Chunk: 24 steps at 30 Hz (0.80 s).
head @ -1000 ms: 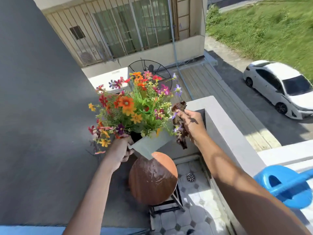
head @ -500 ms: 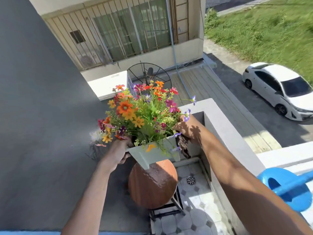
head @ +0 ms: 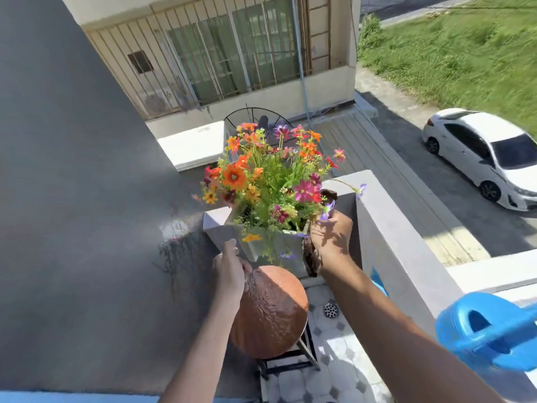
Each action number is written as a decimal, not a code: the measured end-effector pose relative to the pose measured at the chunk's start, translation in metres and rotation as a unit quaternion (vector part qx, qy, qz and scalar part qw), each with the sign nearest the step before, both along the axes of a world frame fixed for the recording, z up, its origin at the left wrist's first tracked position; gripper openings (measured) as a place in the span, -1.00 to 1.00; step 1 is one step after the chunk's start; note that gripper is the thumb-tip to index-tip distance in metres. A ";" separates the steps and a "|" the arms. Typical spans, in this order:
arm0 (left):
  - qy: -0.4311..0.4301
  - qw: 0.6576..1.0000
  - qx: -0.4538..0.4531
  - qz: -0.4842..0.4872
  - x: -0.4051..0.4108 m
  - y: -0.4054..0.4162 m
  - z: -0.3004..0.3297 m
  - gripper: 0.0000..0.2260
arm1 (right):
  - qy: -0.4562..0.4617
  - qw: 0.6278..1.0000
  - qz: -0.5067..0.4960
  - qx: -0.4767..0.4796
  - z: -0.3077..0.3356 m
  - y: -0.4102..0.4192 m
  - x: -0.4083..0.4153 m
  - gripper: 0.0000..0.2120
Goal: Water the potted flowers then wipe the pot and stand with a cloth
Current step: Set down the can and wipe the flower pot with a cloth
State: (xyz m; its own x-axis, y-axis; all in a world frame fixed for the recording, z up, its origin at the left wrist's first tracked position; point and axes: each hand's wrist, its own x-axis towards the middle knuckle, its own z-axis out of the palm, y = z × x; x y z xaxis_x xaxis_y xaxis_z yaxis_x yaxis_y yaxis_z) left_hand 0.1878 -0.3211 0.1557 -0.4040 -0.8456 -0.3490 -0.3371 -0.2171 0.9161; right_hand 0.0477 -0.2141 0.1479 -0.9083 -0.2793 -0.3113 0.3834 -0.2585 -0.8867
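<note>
- Head view, centre of the frame: a square white pot [head: 270, 245] filled with mixed orange, pink and purple flowers [head: 270, 181] is held between two bare hands above a round brown stand [head: 271, 312]; whether the pot's base touches the stand top cannot be told.
- Left hand [head: 231, 271]: fingers curled round the pot's near-left corner, gripping it; the forearm enters from the lower edge of the frame.
- Right hand [head: 331, 237]: closed against the pot's right side, pressing a dark brown cloth [head: 311, 257] to the wall of the pot; the cloth hangs down below the hand.
- Stand: its top is wet, with a glossy rippled sheen, and sits on a dark frame over a tiled floor [head: 334, 370] with a round drain [head: 330, 309].
- Lower right of the frame: a blue watering can [head: 488, 330] rests on the white parapet [head: 386, 228], well apart from the pot.
- Left of the frame: a grey wall [head: 72, 184], wet just beside the pot.
- Upper right: a white car [head: 485, 152] parked on the road below.
</note>
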 end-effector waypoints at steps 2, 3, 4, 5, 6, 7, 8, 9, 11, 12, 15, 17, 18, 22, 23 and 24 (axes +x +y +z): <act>-0.035 0.995 0.034 -0.084 -0.005 0.019 -0.007 -0.50 | -0.017 0.998 -0.044 0.052 0.012 -0.009 0.008 -0.55; -0.056 0.989 0.052 -0.129 -0.009 0.027 -0.006 -0.47 | -0.032 0.996 -0.053 0.059 0.009 -0.014 0.010 -0.57; -0.065 0.983 0.066 -0.158 -0.013 0.033 -0.004 -0.48 | -0.031 0.997 -0.031 0.059 0.003 -0.016 0.012 -0.61; -0.056 0.981 0.073 -0.171 -0.017 0.037 -0.001 -0.51 | -0.021 0.998 -0.005 0.060 0.001 -0.014 0.016 -0.65; -0.040 0.981 0.078 -0.170 -0.021 0.041 0.003 -0.53 | -0.013 0.997 0.004 0.082 0.008 -0.011 0.022 -0.67; -0.029 0.982 0.083 -0.167 -0.024 0.043 0.005 -0.53 | 0.003 0.996 -0.018 0.086 0.009 -0.012 0.024 -0.66; -0.026 0.981 0.089 -0.168 -0.026 0.045 0.008 -0.53 | 0.020 0.995 -0.025 0.099 0.011 -0.014 0.028 -0.65; -0.031 0.981 0.088 -0.172 -0.026 0.045 0.006 -0.54 | 0.046 0.993 -0.022 0.111 0.013 -0.013 0.033 -0.68; -0.056 0.981 0.076 -0.167 -0.023 0.041 0.003 -0.59 | 0.075 0.988 -0.007 0.135 0.016 -0.012 0.041 -0.75; -0.063 0.981 0.076 -0.167 -0.021 0.040 0.003 -0.62 | 0.091 0.984 0.000 0.152 0.014 -0.010 0.043 -0.75; -0.047 0.982 0.079 -0.168 -0.016 0.036 0.007 -0.68 | 0.119 0.981 0.014 0.151 0.013 -0.005 0.050 -0.79; -0.036 0.983 0.085 -0.155 -0.014 0.033 0.013 -0.67 | 0.126 0.984 0.048 0.114 0.018 -0.001 0.058 -0.80; -0.031 0.984 0.093 -0.149 -0.012 0.030 0.015 -0.66 | 0.120 0.985 0.078 0.098 0.021 0.001 0.062 -0.79; -0.017 0.980 0.126 -0.156 -0.002 0.015 0.023 -0.70 | 0.151 0.979 0.119 0.068 0.016 0.003 0.060 -0.78; -0.016 0.976 0.134 -0.168 0.000 0.012 0.024 -0.72 | 0.194 0.971 0.096 0.098 0.011 0.001 0.050 -0.78; -0.013 0.973 0.141 -0.184 0.002 0.011 0.024 -0.73 | 0.237 0.959 0.069 0.142 0.008 -0.001 0.037 -0.75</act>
State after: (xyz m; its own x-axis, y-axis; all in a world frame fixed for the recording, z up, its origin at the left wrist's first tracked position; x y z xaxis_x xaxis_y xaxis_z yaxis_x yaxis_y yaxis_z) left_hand 0.1901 -0.3104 0.1801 -0.6483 -0.5147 -0.5610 -0.4623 -0.3192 0.8272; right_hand 0.0850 -0.2148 0.1558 -0.9269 -0.3726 0.0453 -0.0661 0.0432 -0.9969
